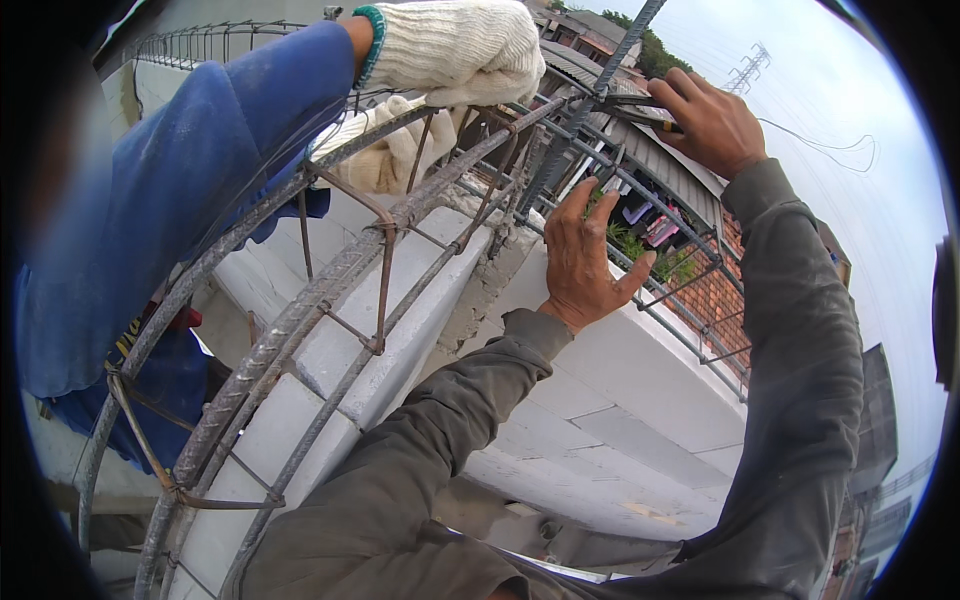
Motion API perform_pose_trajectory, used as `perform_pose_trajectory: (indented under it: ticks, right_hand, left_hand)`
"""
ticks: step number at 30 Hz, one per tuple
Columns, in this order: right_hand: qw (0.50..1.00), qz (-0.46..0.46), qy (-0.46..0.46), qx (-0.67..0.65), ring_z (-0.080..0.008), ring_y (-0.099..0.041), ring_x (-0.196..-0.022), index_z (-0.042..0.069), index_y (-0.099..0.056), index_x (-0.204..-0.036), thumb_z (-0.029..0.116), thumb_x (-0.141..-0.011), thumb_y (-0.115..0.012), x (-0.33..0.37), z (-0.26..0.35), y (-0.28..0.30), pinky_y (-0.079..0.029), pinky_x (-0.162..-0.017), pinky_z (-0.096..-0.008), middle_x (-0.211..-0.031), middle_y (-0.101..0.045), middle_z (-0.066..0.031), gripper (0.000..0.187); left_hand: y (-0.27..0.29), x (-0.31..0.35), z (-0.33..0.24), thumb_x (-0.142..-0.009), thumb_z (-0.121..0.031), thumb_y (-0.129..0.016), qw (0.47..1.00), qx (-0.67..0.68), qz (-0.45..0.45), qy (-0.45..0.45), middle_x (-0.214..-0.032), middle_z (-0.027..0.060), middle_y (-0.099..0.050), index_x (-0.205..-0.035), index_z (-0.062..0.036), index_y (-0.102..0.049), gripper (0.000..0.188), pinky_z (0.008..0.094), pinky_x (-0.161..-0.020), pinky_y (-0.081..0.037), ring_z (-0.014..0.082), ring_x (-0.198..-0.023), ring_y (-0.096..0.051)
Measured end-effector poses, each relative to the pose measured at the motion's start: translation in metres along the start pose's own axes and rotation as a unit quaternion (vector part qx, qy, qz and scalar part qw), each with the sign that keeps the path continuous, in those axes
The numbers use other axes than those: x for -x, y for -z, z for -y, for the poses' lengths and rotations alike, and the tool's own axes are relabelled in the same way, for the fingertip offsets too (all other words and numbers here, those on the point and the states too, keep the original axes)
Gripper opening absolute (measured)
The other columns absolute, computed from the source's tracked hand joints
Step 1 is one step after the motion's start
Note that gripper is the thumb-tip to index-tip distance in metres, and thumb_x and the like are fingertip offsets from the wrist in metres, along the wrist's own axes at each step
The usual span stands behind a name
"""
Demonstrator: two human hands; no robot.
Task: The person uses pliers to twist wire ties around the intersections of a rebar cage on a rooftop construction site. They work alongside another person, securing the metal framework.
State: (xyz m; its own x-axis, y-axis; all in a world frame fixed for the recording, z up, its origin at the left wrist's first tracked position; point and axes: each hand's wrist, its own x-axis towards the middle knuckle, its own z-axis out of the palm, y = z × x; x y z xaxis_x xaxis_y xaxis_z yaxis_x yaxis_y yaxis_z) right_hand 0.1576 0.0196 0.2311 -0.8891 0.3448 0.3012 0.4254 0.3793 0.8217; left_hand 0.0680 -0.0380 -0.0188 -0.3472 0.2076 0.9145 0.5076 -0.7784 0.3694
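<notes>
My right hand [710,122] is closed around the handles of a pair of dark pliers [636,112]. The pliers' jaws are at the upright ribbed rebar [575,135], where it meets the horizontal bars of a rebar cage. Lower and to the left, my left hand [588,258] has its fingers apart and thumb stretched out, holding nothing. It is beside the cage bars, near the foot of the upright; whether its fingertips touch the steel I cannot tell. A thin loose wire [835,150] curls in the air to the right of my right hand.
A co-worker's blue sleeve [215,150] and white knit gloves [455,50] are over the left rebar cage [300,310]. Pale block walls [590,400] run beneath both cages and meet at a rough mortar joint [490,280]. Beyond stand roofs and a brick wall [728,290].
</notes>
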Motion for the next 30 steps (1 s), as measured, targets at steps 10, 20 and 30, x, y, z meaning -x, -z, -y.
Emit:
perform_pose_trajectory:
  ticks: [10,20,30]
  right_hand:
    - [0.995,-0.073,0.019,0.061,-0.0224,-0.061,-0.108,0.020,-0.048,-0.151,0.034,-0.089,-0.073,0.013,0.002,-0.021,-0.052,-0.091,-0.0378,-0.118,-0.063,-0.0012,0.069]
    - [0.976,0.106,-0.106,-0.159,-0.0351,-0.068,-0.101,0.010,-0.068,-0.130,0.044,-0.095,-0.068,-0.004,-0.003,-0.009,-0.054,-0.087,-0.0462,-0.106,-0.070,-0.0133,0.049]
    - [0.964,0.186,-0.142,-0.129,-0.0389,-0.067,-0.100,0.011,-0.060,-0.124,0.046,-0.073,-0.086,-0.025,-0.011,0.006,-0.051,-0.084,-0.0510,-0.106,-0.069,-0.0156,0.067]
  left_hand:
    - [-0.002,0.003,0.006,-0.087,-0.030,-0.076,1.000,-0.012,-0.015,0.018,-0.147,0.0273,-0.040,-0.150,-0.0004,-0.036,0.080,0.0523,-0.107,-0.034,0.0412,-0.132,-0.043]
    - [0.002,0.001,0.004,-0.090,-0.031,-0.074,0.999,-0.023,-0.007,0.031,-0.147,0.0278,-0.041,-0.148,-0.0001,-0.041,0.073,0.0529,-0.109,-0.033,0.0427,-0.135,-0.042]
    - [0.004,0.000,0.006,-0.089,-0.027,-0.073,1.000,-0.015,-0.005,0.014,-0.147,0.0282,-0.041,-0.144,-0.0009,-0.045,0.067,0.0524,-0.108,-0.035,0.0430,-0.134,-0.043]
